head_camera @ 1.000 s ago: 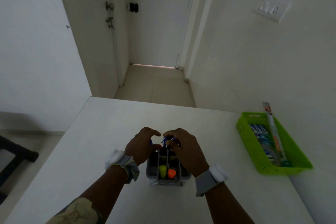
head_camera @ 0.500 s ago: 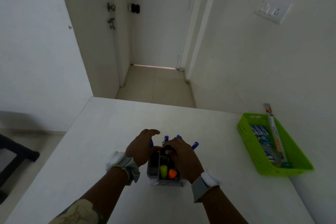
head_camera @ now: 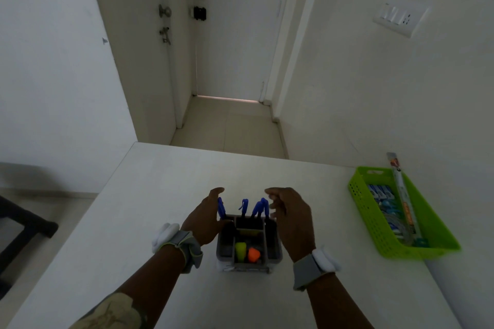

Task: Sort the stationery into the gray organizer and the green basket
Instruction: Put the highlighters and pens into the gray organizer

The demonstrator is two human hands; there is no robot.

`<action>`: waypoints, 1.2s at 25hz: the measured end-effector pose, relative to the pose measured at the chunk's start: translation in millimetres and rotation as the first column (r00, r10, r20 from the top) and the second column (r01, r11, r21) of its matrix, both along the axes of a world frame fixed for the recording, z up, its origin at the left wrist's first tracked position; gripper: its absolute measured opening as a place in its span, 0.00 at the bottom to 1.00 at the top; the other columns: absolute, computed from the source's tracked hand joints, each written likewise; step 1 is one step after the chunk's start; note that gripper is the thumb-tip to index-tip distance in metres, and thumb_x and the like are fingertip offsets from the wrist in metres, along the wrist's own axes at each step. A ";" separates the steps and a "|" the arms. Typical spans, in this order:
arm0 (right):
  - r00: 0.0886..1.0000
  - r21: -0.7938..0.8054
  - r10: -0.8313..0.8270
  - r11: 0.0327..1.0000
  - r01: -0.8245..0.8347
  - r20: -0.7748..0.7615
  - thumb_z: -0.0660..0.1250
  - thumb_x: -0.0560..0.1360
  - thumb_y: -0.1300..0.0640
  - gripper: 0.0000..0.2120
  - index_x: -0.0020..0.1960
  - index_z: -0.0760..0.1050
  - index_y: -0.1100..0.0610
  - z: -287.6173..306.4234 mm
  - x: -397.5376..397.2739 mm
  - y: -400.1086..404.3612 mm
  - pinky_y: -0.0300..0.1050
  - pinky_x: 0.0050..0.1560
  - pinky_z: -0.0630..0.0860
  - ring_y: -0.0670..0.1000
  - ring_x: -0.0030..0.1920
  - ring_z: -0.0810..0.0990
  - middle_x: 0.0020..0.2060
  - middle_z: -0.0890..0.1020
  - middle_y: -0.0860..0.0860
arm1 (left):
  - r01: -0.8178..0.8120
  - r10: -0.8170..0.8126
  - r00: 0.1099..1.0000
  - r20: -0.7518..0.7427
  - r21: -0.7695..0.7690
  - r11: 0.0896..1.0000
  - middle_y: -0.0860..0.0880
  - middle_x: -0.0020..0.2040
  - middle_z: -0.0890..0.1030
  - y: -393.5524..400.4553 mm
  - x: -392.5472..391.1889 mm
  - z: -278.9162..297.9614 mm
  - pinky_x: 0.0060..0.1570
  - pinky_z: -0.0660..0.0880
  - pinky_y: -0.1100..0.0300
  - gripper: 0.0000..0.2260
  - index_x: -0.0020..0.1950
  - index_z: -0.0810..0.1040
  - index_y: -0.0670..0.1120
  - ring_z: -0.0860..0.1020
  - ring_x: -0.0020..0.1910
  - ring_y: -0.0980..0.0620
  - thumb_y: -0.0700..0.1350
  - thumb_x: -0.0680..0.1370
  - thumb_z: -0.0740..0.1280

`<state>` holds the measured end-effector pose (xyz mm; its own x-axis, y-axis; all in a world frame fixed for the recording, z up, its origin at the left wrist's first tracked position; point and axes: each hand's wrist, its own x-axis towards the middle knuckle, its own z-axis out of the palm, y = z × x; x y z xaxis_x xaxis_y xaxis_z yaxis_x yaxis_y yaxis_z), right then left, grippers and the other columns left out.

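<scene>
The gray organizer stands on the white table in front of me. Several blue-capped pens stick up from its rear compartments. A yellow highlighter and an orange one sit in a front compartment. My left hand is beside the organizer's left side, fingers apart, next to the leftmost pen. My right hand hovers at its right side, fingers loosely curled and empty. The green basket lies at the table's right edge, holding blue packets and a long ruler.
A wall runs along the table's right side behind the basket. The table's far edge drops to a tiled hallway with a closed door. A dark chair stands off the table's left side. Both wrists carry gray bands.
Both hands have drawn apart from over the pens to either side of the organizer. The pens now stand uncovered in the rear compartments.
</scene>
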<state>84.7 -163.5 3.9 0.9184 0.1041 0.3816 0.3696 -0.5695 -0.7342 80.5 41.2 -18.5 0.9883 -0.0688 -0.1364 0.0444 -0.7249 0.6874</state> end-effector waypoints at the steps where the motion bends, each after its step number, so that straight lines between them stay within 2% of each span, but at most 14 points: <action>1: 0.996 -0.012 -0.073 0.997 0.073 0.046 0.58 0.76 0.64 0.12 0.53 0.78 0.59 5.6 2.0 -4.2 0.49 0.47 0.80 0.52 0.45 0.80 0.47 0.81 0.56 | 0.003 -0.003 1.000 0.005 -0.001 1.000 0.44 0.65 0.73 0.0 -0.2 0.0 0.59 0.74 0.55 0.34 0.72 0.56 0.48 0.76 0.57 0.46 0.48 0.72 0.71; 3: 0.978 -0.076 -0.154 0.983 0.166 0.137 0.58 0.77 0.60 0.11 0.51 0.78 0.57 7.9 6.1 -9.7 0.49 0.49 0.78 0.52 0.46 0.79 0.46 0.82 0.54 | 0.005 -0.005 1.000 0.007 -0.014 1.000 0.44 0.64 0.74 0.0 0.2 -0.1 0.57 0.75 0.55 0.32 0.72 0.58 0.49 0.78 0.54 0.47 0.46 0.73 0.70; 5: 0.974 -0.141 -0.151 0.974 0.175 0.170 0.56 0.77 0.55 0.13 0.51 0.78 0.56 9.0 5.3 -10.0 0.47 0.49 0.77 0.50 0.46 0.78 0.45 0.82 0.52 | -0.001 0.001 1.000 -0.001 -0.022 1.000 0.44 0.64 0.73 1.0 0.9 -0.4 0.57 0.75 0.55 0.31 0.71 0.58 0.49 0.78 0.53 0.47 0.44 0.73 0.70; 7: 0.990 -0.171 -0.070 0.981 0.091 0.125 0.58 0.77 0.55 0.10 0.51 0.78 0.55 13.3 0.5 0.4 0.42 0.49 0.76 0.48 0.46 0.78 0.46 0.82 0.51 | -0.006 0.006 1.000 -0.009 -0.009 1.000 0.43 0.65 0.73 1.2 0.9 -1.2 0.57 0.74 0.56 0.31 0.72 0.58 0.49 0.77 0.54 0.47 0.43 0.73 0.70; 9: 0.993 -0.288 0.089 0.955 -0.064 0.075 0.61 0.77 0.57 0.09 0.52 0.78 0.56 12.1 -6.7 17.5 0.40 0.50 0.74 0.49 0.47 0.79 0.47 0.82 0.52 | -0.001 0.001 1.000 -0.021 0.016 1.000 0.43 0.64 0.73 0.1 1.0 -2.0 0.57 0.72 0.56 0.31 0.72 0.58 0.48 0.77 0.55 0.46 0.43 0.73 0.69; 10: 0.986 -0.376 0.168 0.913 -0.157 -0.004 0.60 0.77 0.56 0.10 0.54 0.77 0.57 11.1 -10.1 26.9 0.42 0.50 0.74 0.51 0.48 0.79 0.48 0.82 0.53 | 0.002 -0.001 1.000 -0.026 0.029 1.000 0.43 0.64 0.73 -0.4 1.1 -2.6 0.57 0.72 0.57 0.31 0.72 0.57 0.48 0.77 0.56 0.46 0.43 0.74 0.69; 12: 0.940 -0.468 0.171 0.832 -0.299 -0.297 0.60 0.77 0.53 0.11 0.57 0.74 0.55 9.5 -15.1 43.3 0.46 0.47 0.73 0.54 0.48 0.79 0.49 0.81 0.54 | -0.001 0.003 0.999 -0.032 0.048 0.999 0.42 0.64 0.73 -1.6 1.5 -3.2 0.58 0.71 0.58 0.31 0.73 0.56 0.48 0.76 0.57 0.46 0.43 0.74 0.68; 13: 0.918 -0.500 0.131 0.805 -0.318 -0.373 0.60 0.77 0.52 0.11 0.56 0.73 0.56 4.9 -15.5 48.5 0.47 0.44 0.71 0.55 0.46 0.79 0.48 0.81 0.55 | -0.006 0.007 0.999 -0.034 0.051 0.999 0.42 0.64 0.73 -1.8 1.4 -2.9 0.58 0.70 0.58 0.32 0.73 0.55 0.48 0.76 0.57 0.46 0.43 0.74 0.68; 15: 0.919 -0.563 0.083 0.767 -0.306 -0.387 0.59 0.78 0.53 0.10 0.54 0.73 0.58 -1.2 -14.5 53.0 0.47 0.41 0.70 0.56 0.43 0.78 0.46 0.81 0.57 | -0.012 0.014 0.999 -0.043 0.040 0.999 0.43 0.65 0.73 -2.4 0.5 -1.3 0.59 0.71 0.57 0.34 0.74 0.54 0.49 0.76 0.57 0.46 0.43 0.74 0.69; 19: 0.945 -0.418 0.089 0.881 -0.222 -0.315 0.57 0.79 0.52 0.12 0.50 0.74 0.59 -5.6 -8.8 37.6 0.42 0.41 0.67 0.53 0.40 0.76 0.41 0.80 0.56 | -0.035 0.034 0.997 -0.062 -0.012 0.999 0.44 0.64 0.74 2.1 -0.8 0.0 0.60 0.72 0.54 0.37 0.74 0.52 0.49 0.77 0.57 0.46 0.43 0.72 0.71; 22: 0.954 -0.398 0.084 0.896 -0.198 -0.287 0.59 0.78 0.52 0.10 0.45 0.73 0.57 -13.1 -10.6 25.3 0.39 0.34 0.63 0.49 0.38 0.73 0.33 0.73 0.48 | -0.028 0.027 0.993 -0.118 -0.009 1.000 0.43 0.64 0.75 2.6 -2.7 -3.2 0.60 0.73 0.54 0.39 0.74 0.50 0.48 0.77 0.57 0.46 0.44 0.72 0.71; 25: 0.962 -0.357 0.064 0.920 -0.160 -0.267 0.61 0.77 0.51 0.10 0.49 0.74 0.58 -17.7 -13.2 19.0 0.38 0.34 0.67 0.51 0.37 0.77 0.35 0.78 0.50 | -0.029 0.025 0.981 -0.194 -0.017 0.999 0.42 0.63 0.77 -1.0 -6.3 -2.8 0.61 0.70 0.55 0.41 0.75 0.44 0.46 0.76 0.60 0.45 0.48 0.73 0.70; 27: 0.971 -0.275 0.037 0.956 -0.103 -0.235 0.63 0.76 0.50 0.09 0.51 0.73 0.54 -14.6 -14.8 16.0 0.40 0.35 0.71 0.48 0.32 0.77 0.32 0.78 0.47 | -0.017 0.014 0.975 -0.220 -0.011 1.000 0.42 0.63 0.77 -2.2 -7.1 -0.8 0.60 0.70 0.55 0.41 0.75 0.43 0.44 0.77 0.60 0.45 0.49 0.74 0.69; 30: 0.988 -0.218 -0.072 0.975 0.041 -0.136 0.62 0.77 0.49 0.05 0.48 0.72 0.51 -7.3 -18.5 11.6 0.37 0.27 0.68 0.45 0.22 0.70 0.21 0.71 0.46 | 0.001 0.000 0.972 -0.234 0.004 1.000 0.42 0.62 0.78 -2.8 -7.3 2.0 0.59 0.71 0.56 0.39 0.75 0.46 0.43 0.77 0.59 0.45 0.48 0.74 0.68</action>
